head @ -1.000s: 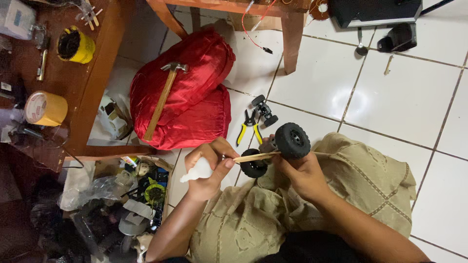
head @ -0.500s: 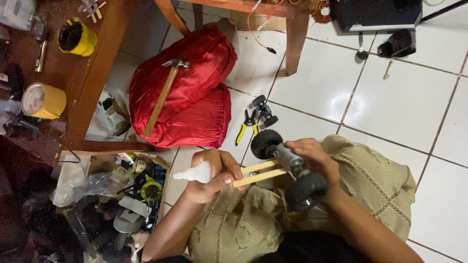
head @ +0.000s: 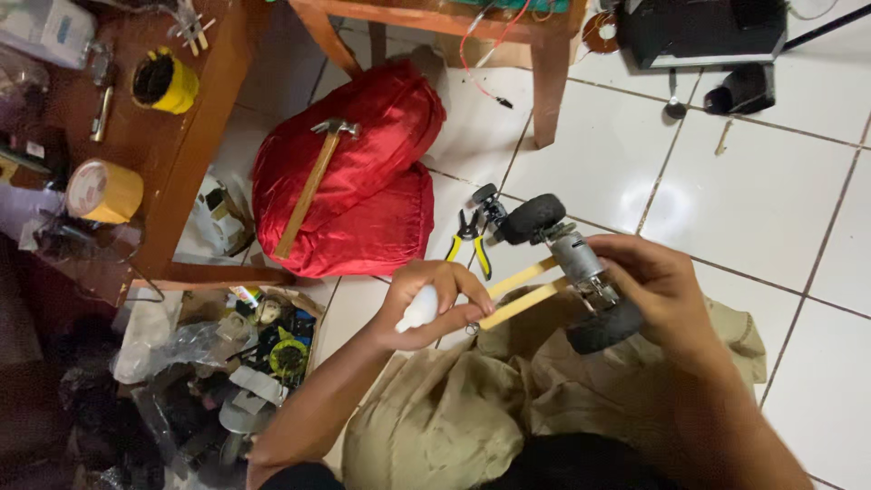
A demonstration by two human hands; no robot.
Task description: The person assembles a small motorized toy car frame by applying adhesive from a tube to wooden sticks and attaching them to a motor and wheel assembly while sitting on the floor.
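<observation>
My right hand (head: 667,295) grips a small motor axle assembly (head: 573,263) with a black wheel at each end, one wheel (head: 533,218) up and left, the other (head: 603,327) below. Two wooden sticks (head: 517,295) run from the motor toward my left hand (head: 435,304). That hand holds a small white bottle (head: 417,310) and pinches the ends of the sticks. Both hands hover over my lap, which is covered in khaki cloth (head: 472,417).
Yellow-handled pliers (head: 472,243) lie on the white tiles. A hammer (head: 313,181) rests on a red bag (head: 349,177). A wooden table (head: 195,154) with tape rolls stands at the left, a box of parts (head: 263,363) below it, a stool leg (head: 549,77) above.
My right hand has turned the wheel assembly, swinging it from level to a steep diagonal and shifting it right. The left hand stays on the sticks and bottle.
</observation>
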